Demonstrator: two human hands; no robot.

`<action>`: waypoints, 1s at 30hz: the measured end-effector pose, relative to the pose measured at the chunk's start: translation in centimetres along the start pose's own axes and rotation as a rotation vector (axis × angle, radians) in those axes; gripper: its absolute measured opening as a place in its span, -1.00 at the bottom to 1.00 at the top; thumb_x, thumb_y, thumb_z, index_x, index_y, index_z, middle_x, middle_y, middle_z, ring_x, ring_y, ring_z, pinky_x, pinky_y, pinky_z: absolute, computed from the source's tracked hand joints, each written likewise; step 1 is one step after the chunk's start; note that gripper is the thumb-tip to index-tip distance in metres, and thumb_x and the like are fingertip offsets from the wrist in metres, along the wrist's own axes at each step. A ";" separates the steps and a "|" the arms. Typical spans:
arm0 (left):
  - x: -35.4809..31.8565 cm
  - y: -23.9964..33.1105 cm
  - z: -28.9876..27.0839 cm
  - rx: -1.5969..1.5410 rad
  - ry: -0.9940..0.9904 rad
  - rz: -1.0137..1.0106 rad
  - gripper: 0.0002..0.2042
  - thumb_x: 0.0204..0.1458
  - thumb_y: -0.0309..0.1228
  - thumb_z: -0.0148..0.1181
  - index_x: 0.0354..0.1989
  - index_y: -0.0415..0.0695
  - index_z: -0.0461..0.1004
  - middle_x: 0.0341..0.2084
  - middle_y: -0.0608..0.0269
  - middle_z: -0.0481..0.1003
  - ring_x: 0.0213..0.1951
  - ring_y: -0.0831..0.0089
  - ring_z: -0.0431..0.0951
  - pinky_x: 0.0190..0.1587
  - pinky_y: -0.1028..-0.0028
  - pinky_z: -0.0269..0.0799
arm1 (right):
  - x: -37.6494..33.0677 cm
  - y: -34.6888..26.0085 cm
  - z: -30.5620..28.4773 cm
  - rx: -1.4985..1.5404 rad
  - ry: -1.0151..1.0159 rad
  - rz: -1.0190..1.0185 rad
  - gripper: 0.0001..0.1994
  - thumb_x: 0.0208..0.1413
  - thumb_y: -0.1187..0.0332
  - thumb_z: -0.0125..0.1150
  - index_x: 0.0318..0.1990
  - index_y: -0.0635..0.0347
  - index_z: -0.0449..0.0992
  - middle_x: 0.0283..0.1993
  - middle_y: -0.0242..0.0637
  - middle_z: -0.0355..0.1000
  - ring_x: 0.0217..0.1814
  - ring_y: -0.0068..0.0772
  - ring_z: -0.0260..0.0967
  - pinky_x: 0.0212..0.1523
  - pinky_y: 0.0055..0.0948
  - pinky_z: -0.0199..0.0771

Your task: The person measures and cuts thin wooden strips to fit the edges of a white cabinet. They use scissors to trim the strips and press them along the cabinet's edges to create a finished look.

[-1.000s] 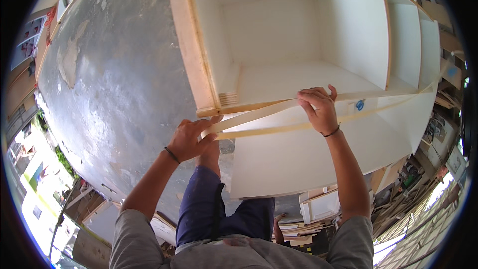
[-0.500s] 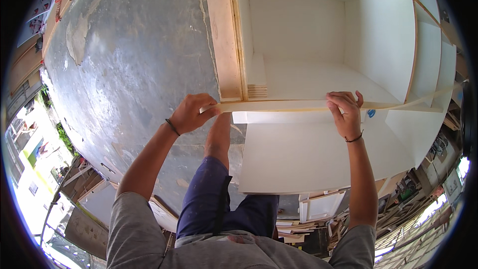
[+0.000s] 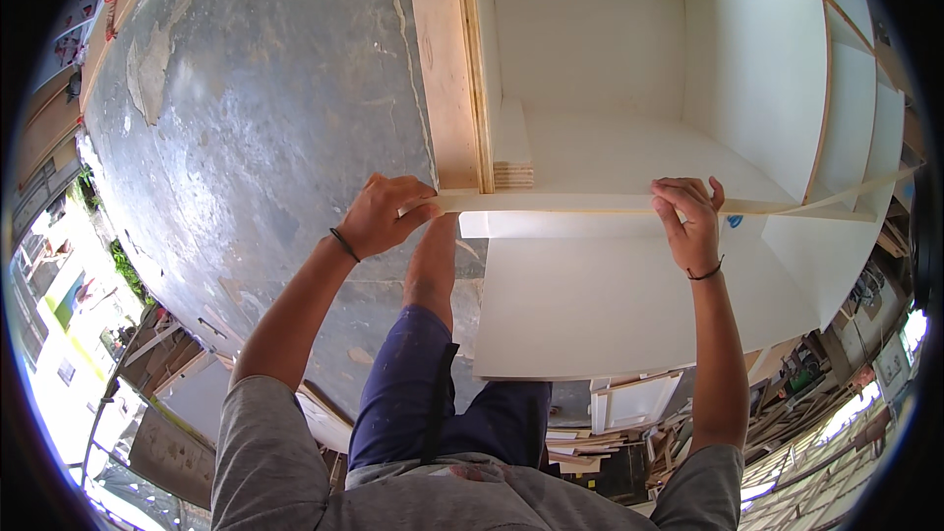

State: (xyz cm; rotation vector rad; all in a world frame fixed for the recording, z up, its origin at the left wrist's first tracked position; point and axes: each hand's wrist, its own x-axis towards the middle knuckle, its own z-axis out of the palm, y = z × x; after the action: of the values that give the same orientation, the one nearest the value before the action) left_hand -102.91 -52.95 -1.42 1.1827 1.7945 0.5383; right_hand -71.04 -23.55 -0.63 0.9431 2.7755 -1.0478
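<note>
A long pale edging strip point(image 3: 565, 203) lies along the front edge of a white cabinet point(image 3: 600, 39). At the cabinet's left corner, my left hand point(image 3: 388, 216) pinches the strip's left end between thumb and fingers. Farther right, my right hand point(image 3: 690, 214) is closed over the strip, thumb on the near side and fingers bent across it. Past this hand the strip bends away from the edge and runs on toward the far right. A raw wooden side panel point(image 3: 450, 79) forms the cabinet's left side.
A wide white panel point(image 3: 629, 305) lies below the edge, near my legs. Worn grey floor point(image 3: 256, 98) stretches to the left. Offcuts and boards point(image 3: 590, 447) are piled behind me, with a white framed panel point(image 3: 637, 403) among them. More white compartments point(image 3: 846, 118) stand at right.
The strip between my hands has tilted, so a different face of it shows against the edge. Both hands have shifted only slightly and keep their grip.
</note>
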 end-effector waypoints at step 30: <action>0.2 0.5 0.8 -0.021 0.024 -0.209 -0.80 -0.03 -0.16 0.26 -0.31 0.03 0.59 -0.29 0.40 0.51 -0.17 0.41 0.52 0.01 0.26 0.17 | 5.9 -11.4 7.6 -0.048 -0.396 0.211 -0.43 -0.16 0.04 0.47 -0.01 0.12 0.45 -0.24 -0.28 0.57 -0.15 -0.24 0.49 0.22 0.11 0.09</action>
State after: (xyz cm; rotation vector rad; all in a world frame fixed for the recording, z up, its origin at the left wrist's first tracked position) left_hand -101.99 -52.65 -1.48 0.9637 1.9009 0.4494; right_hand -83.46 -31.75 -1.13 0.8858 2.3162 -1.0026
